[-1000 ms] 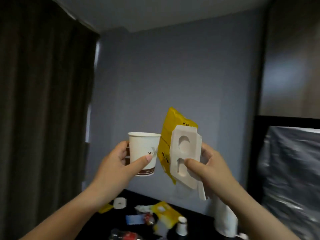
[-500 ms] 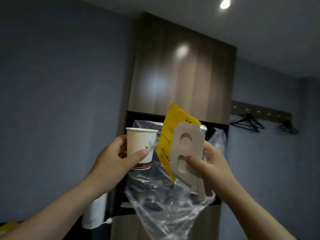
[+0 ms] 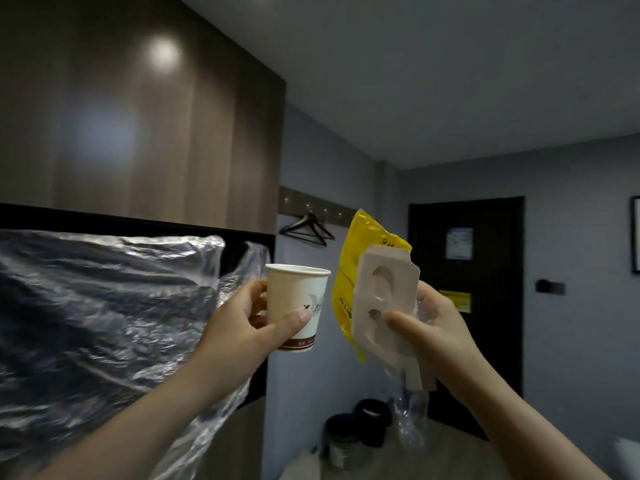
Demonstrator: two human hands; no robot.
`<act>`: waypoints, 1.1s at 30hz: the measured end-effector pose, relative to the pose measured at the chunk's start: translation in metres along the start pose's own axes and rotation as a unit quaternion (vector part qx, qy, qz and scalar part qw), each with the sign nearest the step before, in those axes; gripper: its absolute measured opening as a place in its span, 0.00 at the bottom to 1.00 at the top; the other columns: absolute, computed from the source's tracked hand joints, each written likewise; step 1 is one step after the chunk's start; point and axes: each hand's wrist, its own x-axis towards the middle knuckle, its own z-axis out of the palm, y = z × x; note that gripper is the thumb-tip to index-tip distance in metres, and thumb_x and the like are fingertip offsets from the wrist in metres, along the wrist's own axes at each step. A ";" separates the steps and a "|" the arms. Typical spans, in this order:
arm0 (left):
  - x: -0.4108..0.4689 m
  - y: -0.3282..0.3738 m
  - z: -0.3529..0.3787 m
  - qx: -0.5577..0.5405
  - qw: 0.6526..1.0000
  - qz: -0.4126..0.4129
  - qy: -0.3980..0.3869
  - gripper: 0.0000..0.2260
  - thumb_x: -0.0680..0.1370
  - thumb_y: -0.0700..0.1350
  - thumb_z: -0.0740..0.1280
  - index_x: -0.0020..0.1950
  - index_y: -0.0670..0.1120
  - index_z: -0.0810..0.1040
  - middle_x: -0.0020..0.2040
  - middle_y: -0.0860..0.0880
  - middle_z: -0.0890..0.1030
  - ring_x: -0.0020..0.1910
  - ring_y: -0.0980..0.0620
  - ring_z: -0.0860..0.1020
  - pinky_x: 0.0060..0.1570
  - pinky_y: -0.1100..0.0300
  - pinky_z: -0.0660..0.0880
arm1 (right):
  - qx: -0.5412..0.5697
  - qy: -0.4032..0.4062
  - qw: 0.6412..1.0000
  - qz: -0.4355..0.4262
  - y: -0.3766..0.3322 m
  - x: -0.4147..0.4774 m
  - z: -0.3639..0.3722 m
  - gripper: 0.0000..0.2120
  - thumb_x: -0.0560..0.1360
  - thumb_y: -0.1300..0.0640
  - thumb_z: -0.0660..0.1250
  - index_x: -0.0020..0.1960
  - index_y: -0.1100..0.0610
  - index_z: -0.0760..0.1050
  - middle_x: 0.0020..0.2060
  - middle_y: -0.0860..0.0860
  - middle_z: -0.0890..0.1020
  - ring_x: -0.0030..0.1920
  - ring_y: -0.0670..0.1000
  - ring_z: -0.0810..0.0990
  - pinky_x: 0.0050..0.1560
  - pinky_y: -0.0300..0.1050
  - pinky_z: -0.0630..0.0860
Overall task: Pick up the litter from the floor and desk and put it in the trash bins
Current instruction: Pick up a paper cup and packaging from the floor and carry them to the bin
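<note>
Head view: a person is holding litter up at centre frame.
Their left hand (image 3: 242, 327) is gripping a paper cup (image 3: 298, 306) upright; their right hand (image 3: 433, 327) is pinching a moulded card tray (image 3: 381, 299) and yellow wrapper (image 3: 349, 271) together. Two dark bins (image 3: 360, 427) are sitting lower centre.

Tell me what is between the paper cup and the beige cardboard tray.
In the head view, a yellow bag lies there, held behind the tray in the right hand, close beside the paper cup.
</note>
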 end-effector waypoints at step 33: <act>0.296 -0.363 0.134 -0.043 0.986 -0.092 -0.135 0.17 0.68 0.55 0.75 0.55 0.59 0.76 0.50 0.61 0.83 0.49 0.61 0.82 0.48 0.60 0.78 | -0.136 0.092 0.973 0.161 0.371 0.198 -0.012 0.16 0.72 0.59 0.71 0.49 0.39 0.74 0.43 0.39 0.82 0.46 0.42 0.81 0.39 0.35 0.75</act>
